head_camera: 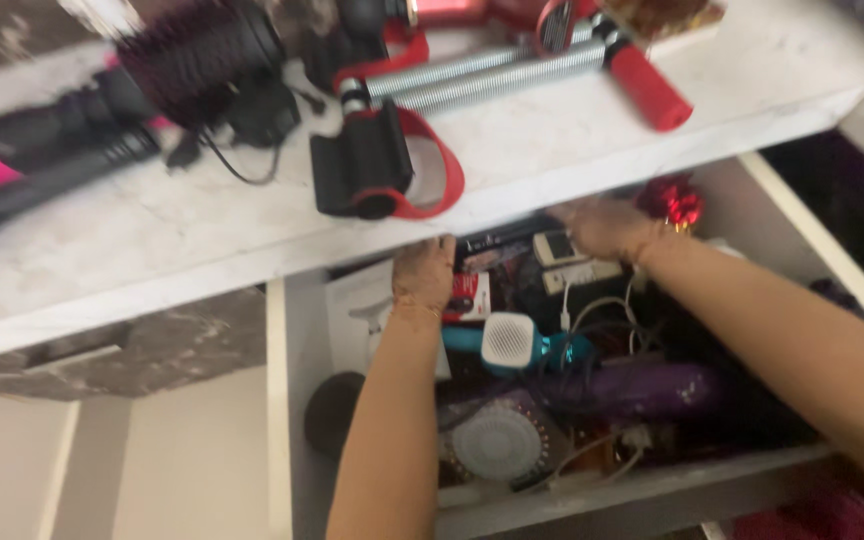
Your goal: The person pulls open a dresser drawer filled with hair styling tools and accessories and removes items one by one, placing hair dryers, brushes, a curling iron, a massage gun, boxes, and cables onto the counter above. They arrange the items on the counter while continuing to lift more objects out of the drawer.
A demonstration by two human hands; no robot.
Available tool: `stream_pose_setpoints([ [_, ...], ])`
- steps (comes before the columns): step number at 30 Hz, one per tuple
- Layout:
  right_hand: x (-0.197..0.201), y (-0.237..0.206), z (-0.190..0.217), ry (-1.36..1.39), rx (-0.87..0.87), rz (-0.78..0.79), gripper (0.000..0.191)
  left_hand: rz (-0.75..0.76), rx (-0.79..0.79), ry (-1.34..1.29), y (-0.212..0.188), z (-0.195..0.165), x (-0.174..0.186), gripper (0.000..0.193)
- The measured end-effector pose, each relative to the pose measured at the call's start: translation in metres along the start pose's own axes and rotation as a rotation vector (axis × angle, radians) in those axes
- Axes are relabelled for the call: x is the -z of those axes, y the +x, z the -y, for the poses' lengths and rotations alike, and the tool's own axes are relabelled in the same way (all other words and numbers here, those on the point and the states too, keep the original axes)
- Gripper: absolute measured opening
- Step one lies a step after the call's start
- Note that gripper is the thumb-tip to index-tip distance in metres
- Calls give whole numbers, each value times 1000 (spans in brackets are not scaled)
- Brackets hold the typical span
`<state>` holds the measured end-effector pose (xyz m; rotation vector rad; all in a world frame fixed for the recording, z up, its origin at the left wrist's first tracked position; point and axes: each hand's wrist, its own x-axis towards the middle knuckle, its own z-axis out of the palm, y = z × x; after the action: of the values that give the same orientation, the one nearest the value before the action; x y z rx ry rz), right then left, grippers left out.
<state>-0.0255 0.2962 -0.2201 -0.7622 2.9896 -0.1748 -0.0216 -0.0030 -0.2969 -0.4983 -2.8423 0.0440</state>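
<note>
While both arms were reached into the crammed drawer (297, 400), the left hand (424, 272) and right hand (602, 226) were pressed against clutter under the countertop's (552, 150) edge; grips could not be told.

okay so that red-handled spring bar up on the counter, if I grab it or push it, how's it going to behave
The spring bar has metal coils in the middle, so it probably feels heavy for its size and may flex if lifted by one red handle. The handles are round, so a push might roll it, though the red strap lying against it could hold it back.
</note>
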Motion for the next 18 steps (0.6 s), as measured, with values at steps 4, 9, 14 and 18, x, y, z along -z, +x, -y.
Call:
stream_pose_setpoints([
  [4, -8, -6, -10, -39, -86, 92, 72, -163, -34, 28, -14, 3, -8, 39],
  [9, -15, -8, -13, -139, -105, 76, 64, -126, 58, 45, -16, -4, -11, 34],
  [14, -13, -12, -10, -5, -142, 85, 64, -57, 138, -68, -16, -7, -7, 36],
  [18, -5, -14, 1, -43, -189, 107, 65, -82, 121, -118, -19, -6, 1, 35],
])
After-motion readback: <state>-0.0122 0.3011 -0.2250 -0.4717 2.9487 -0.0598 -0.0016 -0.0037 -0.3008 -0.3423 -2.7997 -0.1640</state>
